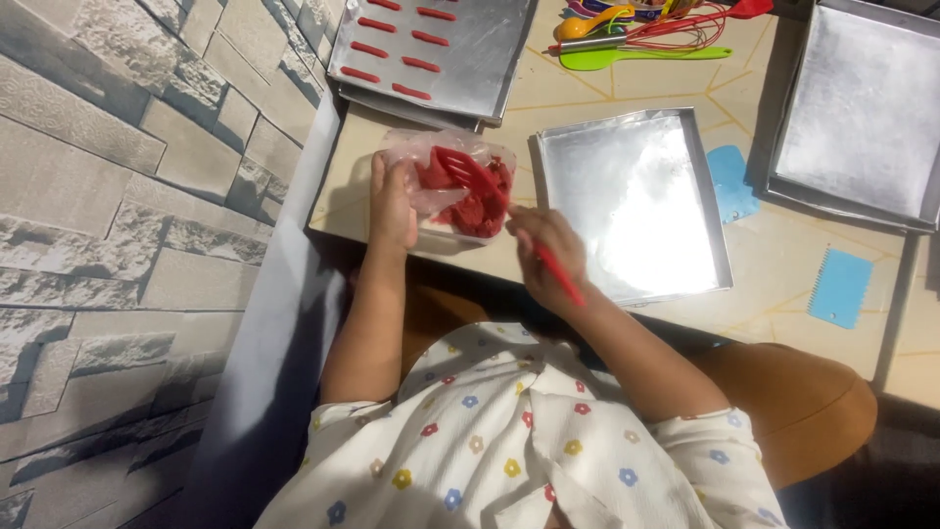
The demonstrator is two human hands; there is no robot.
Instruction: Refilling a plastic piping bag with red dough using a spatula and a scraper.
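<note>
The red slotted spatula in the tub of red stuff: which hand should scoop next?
The right hand, probably. It already grips the red slotted spatula, whose blade sits in the clear plastic tub of red mixture. The left hand holds the tub's side.

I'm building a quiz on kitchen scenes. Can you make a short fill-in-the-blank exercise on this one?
1. The right hand holds a slotted spatula coloured ____.
2. The left hand steadies a clear plastic ____ of red mixture.
3. Just right of that, the metal tray lies ____.
4. The far tray carries red strips in ____ columns.

Missing words: red; container; empty; two
</note>
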